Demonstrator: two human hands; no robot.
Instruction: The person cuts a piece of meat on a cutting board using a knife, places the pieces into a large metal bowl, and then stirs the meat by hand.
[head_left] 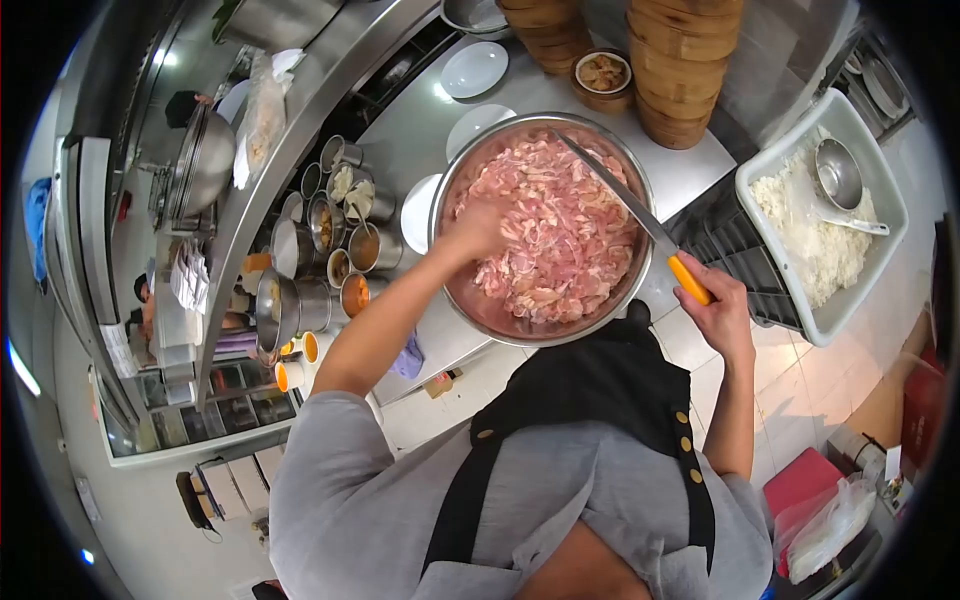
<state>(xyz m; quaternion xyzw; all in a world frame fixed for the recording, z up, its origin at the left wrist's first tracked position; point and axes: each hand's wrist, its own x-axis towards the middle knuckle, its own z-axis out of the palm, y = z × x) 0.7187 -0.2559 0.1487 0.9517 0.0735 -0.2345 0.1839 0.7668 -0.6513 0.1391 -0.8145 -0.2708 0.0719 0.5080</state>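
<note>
A wide steel bowl [640,290] full of raw sliced meat [560,230] sits at the counter's near edge. My left hand [482,228] is at the left side of the meat, its fingers blurred and partly lost against it. To the right of the bowl, my right hand [716,302] is closed round the orange handle of a long knife [640,212]. The blade crosses the bowl's right rim and points up and left over the meat, with its tip near the far rim.
White plates [474,70] lie left of and beyond the bowl. Bamboo steamers [683,75] are stacked at the back. A tub [895,210] of rice with a ladle [838,172] stands right. Metal containers [290,247] crowd the left, below a steel shelf edge [300,135].
</note>
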